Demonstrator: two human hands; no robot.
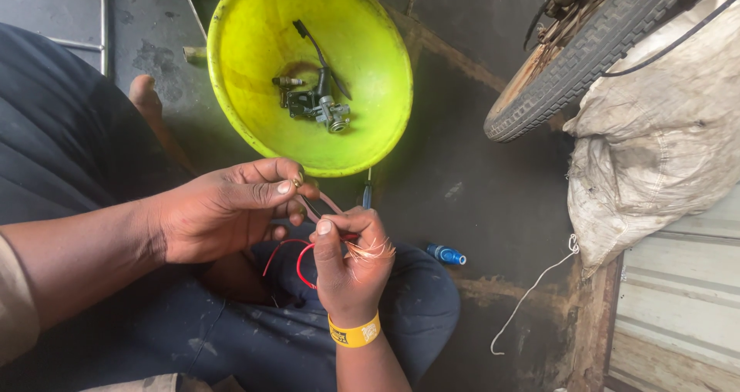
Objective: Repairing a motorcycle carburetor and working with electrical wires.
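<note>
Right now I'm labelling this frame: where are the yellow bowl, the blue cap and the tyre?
yellow bowl [254,53], head view, bare inner wall.
blue cap [446,254], head view, middle of its body.
tyre [586,53], head view, tread.

At twelve o'clock we see a big yellow bowl with small dark metal parts inside. At two o'clock a bike tyre leans by a dirty white sack. At four o'clock a small blue cap lies near a white string.
</note>
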